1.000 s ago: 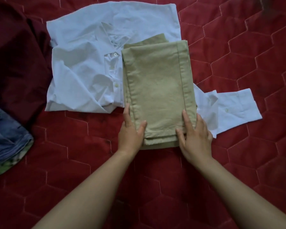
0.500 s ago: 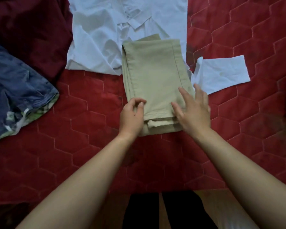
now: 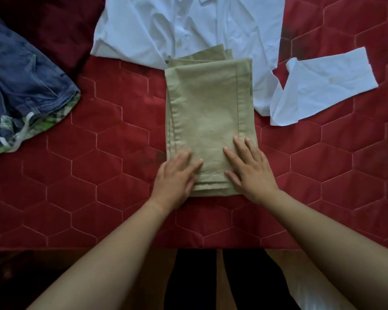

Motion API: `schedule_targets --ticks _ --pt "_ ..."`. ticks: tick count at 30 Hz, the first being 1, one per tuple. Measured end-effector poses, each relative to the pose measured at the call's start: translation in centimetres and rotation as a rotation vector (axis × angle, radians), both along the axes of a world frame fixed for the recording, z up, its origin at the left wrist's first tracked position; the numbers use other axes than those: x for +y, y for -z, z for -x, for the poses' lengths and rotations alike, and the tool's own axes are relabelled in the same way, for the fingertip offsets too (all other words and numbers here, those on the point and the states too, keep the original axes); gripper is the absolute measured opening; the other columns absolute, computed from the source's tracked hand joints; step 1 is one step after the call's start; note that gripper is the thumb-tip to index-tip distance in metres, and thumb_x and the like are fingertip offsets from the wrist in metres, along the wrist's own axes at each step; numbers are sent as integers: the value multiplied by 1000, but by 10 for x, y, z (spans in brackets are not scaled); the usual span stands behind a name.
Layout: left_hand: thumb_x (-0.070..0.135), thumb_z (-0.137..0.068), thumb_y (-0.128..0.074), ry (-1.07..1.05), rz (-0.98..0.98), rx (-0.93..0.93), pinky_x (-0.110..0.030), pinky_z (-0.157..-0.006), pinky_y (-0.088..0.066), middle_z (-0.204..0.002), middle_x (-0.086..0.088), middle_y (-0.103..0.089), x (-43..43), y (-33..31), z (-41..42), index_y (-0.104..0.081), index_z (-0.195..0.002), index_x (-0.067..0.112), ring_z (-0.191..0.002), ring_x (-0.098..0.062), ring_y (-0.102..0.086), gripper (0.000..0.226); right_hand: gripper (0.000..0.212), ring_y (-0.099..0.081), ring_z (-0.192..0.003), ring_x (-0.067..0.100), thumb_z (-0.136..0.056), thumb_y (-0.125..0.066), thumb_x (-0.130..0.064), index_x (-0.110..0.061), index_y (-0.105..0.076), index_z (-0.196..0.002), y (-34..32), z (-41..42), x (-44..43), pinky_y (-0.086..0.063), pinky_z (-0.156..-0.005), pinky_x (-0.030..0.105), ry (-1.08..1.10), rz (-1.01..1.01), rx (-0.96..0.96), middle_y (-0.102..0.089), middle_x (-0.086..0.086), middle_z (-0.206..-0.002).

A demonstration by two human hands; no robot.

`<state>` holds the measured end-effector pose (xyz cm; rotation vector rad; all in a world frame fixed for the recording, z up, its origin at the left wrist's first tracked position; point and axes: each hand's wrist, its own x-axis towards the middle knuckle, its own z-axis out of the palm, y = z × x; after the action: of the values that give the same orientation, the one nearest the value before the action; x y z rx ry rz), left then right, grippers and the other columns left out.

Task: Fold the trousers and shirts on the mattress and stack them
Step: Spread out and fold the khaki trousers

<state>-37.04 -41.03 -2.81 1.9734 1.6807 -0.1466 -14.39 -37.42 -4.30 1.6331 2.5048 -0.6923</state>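
Observation:
Folded khaki trousers (image 3: pixel 207 108) lie as a tall rectangle in the middle of the red quilted mattress (image 3: pixel 112 180). My left hand (image 3: pixel 176 179) rests flat on their near left corner, fingers spread. My right hand (image 3: pixel 248 167) lies flat on the near right corner. Neither hand grips the cloth. A white shirt (image 3: pixel 188 25) lies unfolded behind the trousers, partly under their far end, and its sleeve (image 3: pixel 323 83) stretches out to the right.
Blue denim shorts (image 3: pixel 25 86) with a green plaid lining lie at the left edge. A dark maroon garment (image 3: pixel 61 25) lies at the back left. The mattress's near edge (image 3: pixel 121 247) runs across the lower frame, with my dark-clothed legs (image 3: pixel 224 283) below it.
The trousers have slid toward me, off most of the white shirt. My left hand pinched the near edge half a second ago; now both hands press flat on the near end.

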Motion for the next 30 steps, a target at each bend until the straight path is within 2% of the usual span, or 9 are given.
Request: schedule_targets --ticks 4,7,10,14,17,19,24,27,30 --pt "51 -96 -29 95 142 141 -49 -113 -10 -159 4 6 -10 20 -4 -2 -146 44 -145 -16 4 58 61 3 -145 22 -94 -40 -46 -30 -17 -148 7 -7 -10 -16 -111 51 -28 57 -62 -4 2 -159" --pt "50 -95 -34 80 110 112 -52 -113 -11 -159 3 3 -11 18 -6 -8 -147 43 -145 -16 2 58 60 -18 -143 29 -89 -55 -41 -23 -37 -143 3 0 -12 -13 -108 61 -42 -29 -31 -25 7 -154" --pt "48 -93 -42 79 93 73 -48 -112 -16 -158 0 -10 -10 16 1 -25 -144 42 -145 -19 -9 54 51 -38 -133 34 -82 -69 -33 -18 -56 -129 3 -2 -26 -20 -106 60 -141 -167 47 -45 10 -143" --pt "50 -91 -43 114 3 22 -50 -108 -26 -154 -5 -25 -14 16 12 -40 -138 39 -142 -21 -20 48 58 -32 -137 33 -81 -69 -38 -20 -52 -133 11 -8 -42 -21 -108 52 -162 -114 80 -37 10 -148" --pt "62 -86 -30 205 11 79 -50 -108 -26 -158 -7 -10 -22 28 16 -24 -146 37 -146 -23 -6 65 69 -25 -140 31 -78 -70 -45 -22 -46 -138 19 -13 -39 -22 -109 51 -200 -70 98 -31 9 -151" --pt "66 -83 -36 262 13 129 -51 -109 -25 -159 -8 -1 -26 34 18 -14 -148 37 -146 -23 1 75 73 -23 -141 31 -75 -73 -41 -21 -45 -139 22 -17 -38 -24 -108 52 -225 -44 111 -29 10 -152" --pt "40 -73 -71 213 -19 52 -50 -108 -26 -156 -8 -18 -25 31 19 -32 -144 34 -144 -25 -16 81 29 -51 -121 37 -84 -63 -19 -9 -68 -111 15 -14 -31 -43 -94 48 -117 -136 289 -59 14 -127" --pt "22 -75 -70 95 -84 -27 -55 -105 -26 -139 -4 -47 -22 11 21 -53 -130 26 -129 -23 -44 59 22 -62 -105 32 -85 -63 -14 -8 -70 -104 -6 -11 -24 -48 -85 40 -44 -108 348 -68 9 -110" --pt "23 -79 -62 34 -147 -167 -50 -101 -32 -112 0 -64 -19 -28 21 -64 -113 20 -106 -22 -61 34 20 -65 -92 29 -85 -65 -13 -11 -69 -105 -46 -19 -20 -52 -73 37 -18 -14 345 -70 4 -101"
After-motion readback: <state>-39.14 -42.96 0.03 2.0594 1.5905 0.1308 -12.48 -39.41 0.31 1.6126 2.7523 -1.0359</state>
